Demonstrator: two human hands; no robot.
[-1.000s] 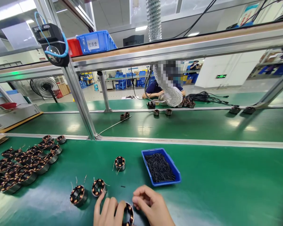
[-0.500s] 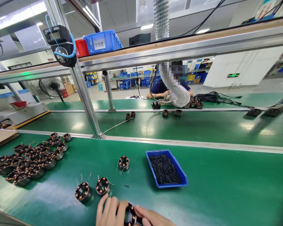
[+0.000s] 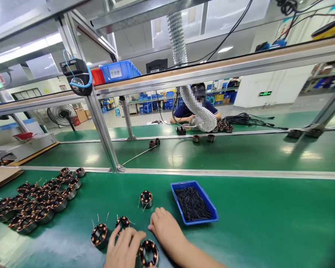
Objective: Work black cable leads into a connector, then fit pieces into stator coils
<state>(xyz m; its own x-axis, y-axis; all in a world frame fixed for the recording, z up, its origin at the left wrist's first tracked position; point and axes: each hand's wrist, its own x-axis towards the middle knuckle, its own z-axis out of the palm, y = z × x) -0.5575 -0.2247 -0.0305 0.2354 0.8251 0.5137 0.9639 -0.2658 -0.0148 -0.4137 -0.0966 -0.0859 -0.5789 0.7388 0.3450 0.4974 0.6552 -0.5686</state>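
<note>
A motor stator with copper windings (image 3: 149, 254) sits on the green bench at the bottom of the view. Beside it on the left is my left hand (image 3: 123, 246), fingers bent and apart; whether it touches this stator is hard to tell. Its fingertips partly cover another stator (image 3: 123, 222), and a third stator (image 3: 99, 235) stands just left. My right hand (image 3: 165, 227) rests on the bench between the near stator and a blue tray (image 3: 215, 215) of short black tubes (image 3: 194, 204). Its fingers are curled together, hiding whatever is in them.
One stator (image 3: 146, 199) with loose wire ends stands beyond my hands. Many more stators (image 3: 44, 201) are grouped at the left. A metal post (image 3: 102, 130) and rail (image 3: 212, 173) border the bench's far side. Across it sits a person (image 3: 181, 113) behind a flexible duct (image 3: 205, 119).
My right hand has left the near stator and moved up to where a small black tube lay, now covered. My left hand's fingers have loosened from that stator. The view has tilted upward.
</note>
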